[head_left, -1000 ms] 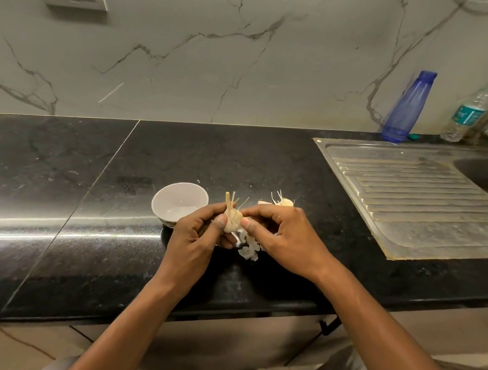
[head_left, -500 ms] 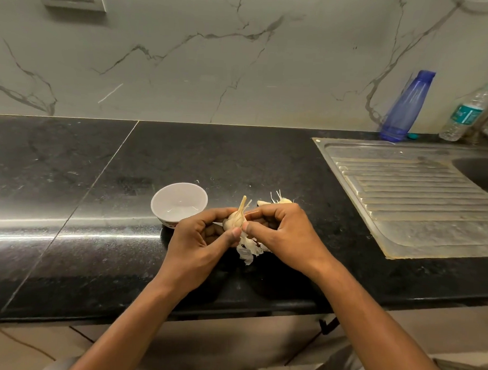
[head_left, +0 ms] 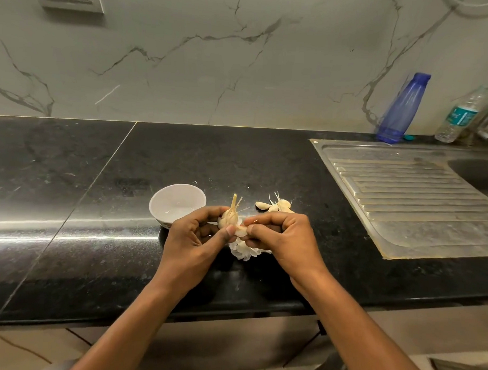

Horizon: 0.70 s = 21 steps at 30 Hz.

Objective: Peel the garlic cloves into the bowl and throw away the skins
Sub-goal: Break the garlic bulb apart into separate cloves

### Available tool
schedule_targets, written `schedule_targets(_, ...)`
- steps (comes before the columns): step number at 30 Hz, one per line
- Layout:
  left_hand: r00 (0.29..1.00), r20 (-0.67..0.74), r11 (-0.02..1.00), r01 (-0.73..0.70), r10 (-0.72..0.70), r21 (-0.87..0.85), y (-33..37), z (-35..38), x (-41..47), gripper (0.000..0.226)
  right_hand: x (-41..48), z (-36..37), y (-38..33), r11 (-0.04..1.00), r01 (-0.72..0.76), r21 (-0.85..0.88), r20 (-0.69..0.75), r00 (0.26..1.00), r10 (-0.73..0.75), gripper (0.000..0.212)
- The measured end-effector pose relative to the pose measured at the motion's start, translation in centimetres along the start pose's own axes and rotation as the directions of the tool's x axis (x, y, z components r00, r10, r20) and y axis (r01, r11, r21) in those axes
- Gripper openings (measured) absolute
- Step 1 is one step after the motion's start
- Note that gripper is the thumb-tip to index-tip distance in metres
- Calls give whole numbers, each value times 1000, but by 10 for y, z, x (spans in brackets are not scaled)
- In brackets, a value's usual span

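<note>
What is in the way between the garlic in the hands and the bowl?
Nothing visible. The left hand holds the garlic right beside the bowl, whose open mouth faces up. The right hand pinches skin on the side away from the bowl.

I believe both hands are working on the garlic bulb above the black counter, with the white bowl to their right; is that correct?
Not quite: the head view shows the white bowl to the left of the hands, not their right. The left hand and right hand do both work on the garlic bulb above the black counter.
</note>
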<state>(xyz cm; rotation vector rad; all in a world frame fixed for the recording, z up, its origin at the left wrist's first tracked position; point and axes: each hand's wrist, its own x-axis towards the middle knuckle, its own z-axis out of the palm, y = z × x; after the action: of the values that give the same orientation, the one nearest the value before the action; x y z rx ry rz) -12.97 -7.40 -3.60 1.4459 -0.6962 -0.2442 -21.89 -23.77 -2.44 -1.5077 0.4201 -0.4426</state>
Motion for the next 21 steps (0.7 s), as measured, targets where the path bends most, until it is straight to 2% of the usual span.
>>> schedule_targets(4, 999, -37, 1000, 14, -15, -20, -1, 1, 0, 27, 1, -17, -5, 1000, -5, 13, 0, 1000, 5, 12)
schedule_targets(9, 999, -27, 1000, 23, -23, -10, 0, 1, 0, 28, 7, -37, -14, 1000, 20, -8, -103, 994, -21, 10)
schedule_targets(12, 999, -19, 1000, 30, -30, -2, 0, 1, -1, 29, 16, -44, -10, 995, 21, -98, -191, 981, -40, 9)
schedule_targets(16, 999, -11, 999, 37, -37, 19, 0, 1, 0, 31, 31, -50, 0, 942, 30, -335, -272, 954, -127, 5)
schedule_targets(21, 999, -12, 999, 40, -39, 20, -2, -1, 0, 34, 42, -57, 6, 855, 25, -519, -277, 941, -196, 7)
